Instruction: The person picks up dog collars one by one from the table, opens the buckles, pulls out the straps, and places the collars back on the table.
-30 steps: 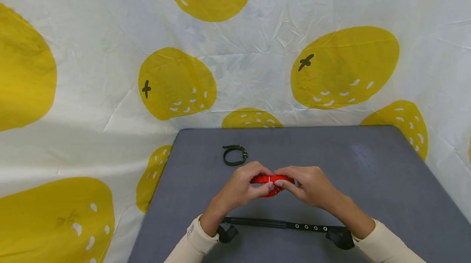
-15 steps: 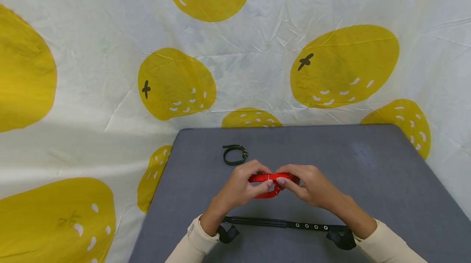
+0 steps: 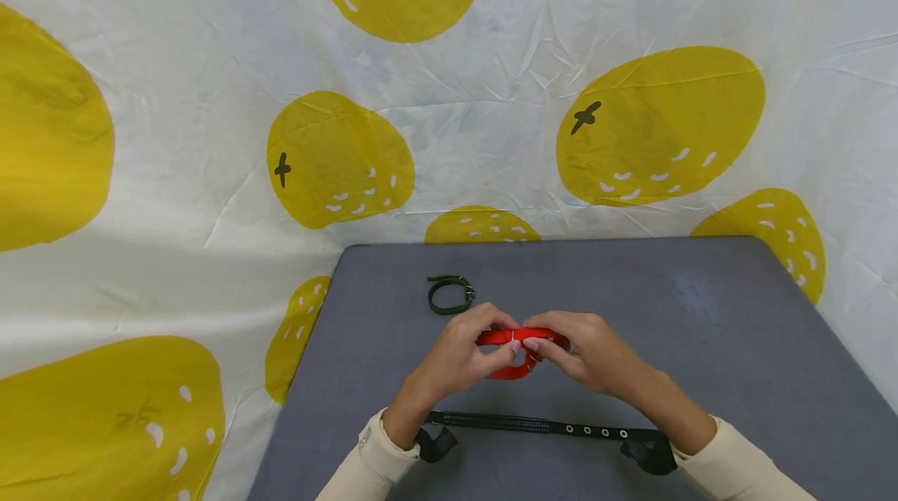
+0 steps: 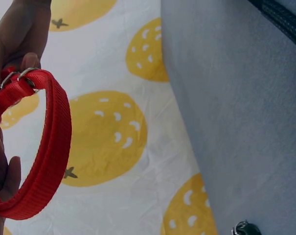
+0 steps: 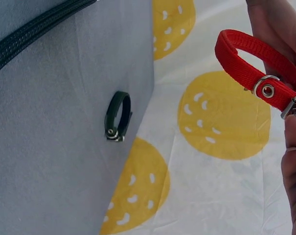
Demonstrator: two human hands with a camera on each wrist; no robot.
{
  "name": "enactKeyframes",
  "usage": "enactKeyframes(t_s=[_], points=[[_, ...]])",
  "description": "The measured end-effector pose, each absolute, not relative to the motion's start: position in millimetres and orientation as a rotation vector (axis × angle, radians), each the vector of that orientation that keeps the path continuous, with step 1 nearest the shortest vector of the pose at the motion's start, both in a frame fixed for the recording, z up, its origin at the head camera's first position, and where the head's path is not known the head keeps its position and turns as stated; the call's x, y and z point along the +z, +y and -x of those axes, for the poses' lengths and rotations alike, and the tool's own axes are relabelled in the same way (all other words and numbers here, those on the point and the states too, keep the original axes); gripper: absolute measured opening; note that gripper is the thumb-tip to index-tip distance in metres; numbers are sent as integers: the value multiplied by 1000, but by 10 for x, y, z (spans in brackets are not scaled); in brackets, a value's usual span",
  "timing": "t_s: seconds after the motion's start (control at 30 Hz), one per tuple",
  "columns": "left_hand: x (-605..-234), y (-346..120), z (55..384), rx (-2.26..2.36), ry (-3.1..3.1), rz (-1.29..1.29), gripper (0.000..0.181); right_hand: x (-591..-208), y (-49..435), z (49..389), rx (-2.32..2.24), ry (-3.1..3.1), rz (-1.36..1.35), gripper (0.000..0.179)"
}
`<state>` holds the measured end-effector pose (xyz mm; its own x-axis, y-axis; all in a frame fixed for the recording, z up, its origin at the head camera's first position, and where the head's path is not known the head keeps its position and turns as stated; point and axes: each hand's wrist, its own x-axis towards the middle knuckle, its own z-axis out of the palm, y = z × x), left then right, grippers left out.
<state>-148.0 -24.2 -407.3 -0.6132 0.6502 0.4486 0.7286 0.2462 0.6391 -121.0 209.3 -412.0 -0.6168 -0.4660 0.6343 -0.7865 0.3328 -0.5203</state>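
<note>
Both hands hold a red pet collar (image 3: 510, 372) up over the middle of the table. My left hand (image 3: 463, 349) pinches its left side between thumb and fingers, and my right hand (image 3: 596, 349) pinches the right side close by. In the right wrist view the collar's strap (image 5: 243, 69) curves in a loop, with a metal buckle (image 5: 290, 105) at the fingertips and a D-ring beside an eyelet. The left wrist view shows the ribbed red webbing (image 4: 58, 147) as a wide loop. The fingers hide part of the upper band.
Behind the hands lies a small dark green buckled collar (image 3: 449, 310), curled into a ring. Nearer, a black strap with eyelets (image 3: 498, 423) lies across the grey table (image 3: 596, 275). A white cloth with yellow fruit prints (image 3: 477, 150) hangs beyond the table.
The red collar has turned slightly in the hands, so its lower loop shows more below the fingers than a second ago. Both hands keep their pinch in nearly the same place.
</note>
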Motion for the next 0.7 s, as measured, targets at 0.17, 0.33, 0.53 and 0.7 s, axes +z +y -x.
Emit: enactKeyframes(t_s=[0.17,0.33,0.53,0.7], points=[[-4079,-256,1471,-1405,-2416,1312,12,-4122,2091,1191,1300,-2254,-1075,33],[-4072,-277,1483,-1441,-2399,1306,13,-4103,2101,1200,1354,-2219,-1089,37],[-4059,-300,1503,-1411,-2409,1323,14,-4111,2114,1210,1335,-2210,-1115,39],[-4042,-319,1505,-1471,-2433,1320,17,-4146,2148,1230,1272,-2202,-1121,50]])
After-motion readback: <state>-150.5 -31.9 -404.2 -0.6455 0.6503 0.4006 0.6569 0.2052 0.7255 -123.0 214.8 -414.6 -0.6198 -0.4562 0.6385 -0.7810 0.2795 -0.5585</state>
